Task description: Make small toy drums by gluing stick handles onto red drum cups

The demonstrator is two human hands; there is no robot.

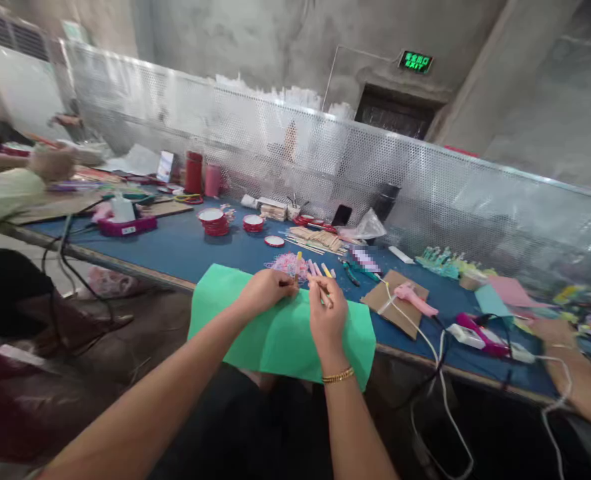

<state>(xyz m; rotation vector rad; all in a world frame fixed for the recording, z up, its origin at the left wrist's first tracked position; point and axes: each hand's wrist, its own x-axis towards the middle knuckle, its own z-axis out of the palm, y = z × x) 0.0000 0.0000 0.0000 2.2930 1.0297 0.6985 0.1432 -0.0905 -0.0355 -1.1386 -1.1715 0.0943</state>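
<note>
My left hand (266, 292) is closed in a pinch over the green sheet (275, 340); whatever sits between its fingertips is too small to make out. Just right of it, my right hand (329, 313) is closed around a short pale pinkish stick (327, 300). The fingertips of both hands nearly meet. Beyond them lies a tangle of pink and lilac thin strands (286, 263), with several short pastel sticks (320, 269) beside it. The green sheet hangs over the table's front edge and my lap.
Red-rimmed white discs (214, 223) stand stacked at left. Wooden sticks (318, 239), pliers (348, 272) and a phone (342, 215) lie behind. A pink glue gun (415, 298) rests on cardboard (393, 320), its white cable trailing off the edge. Co-workers' arms (583, 380) show at both sides.
</note>
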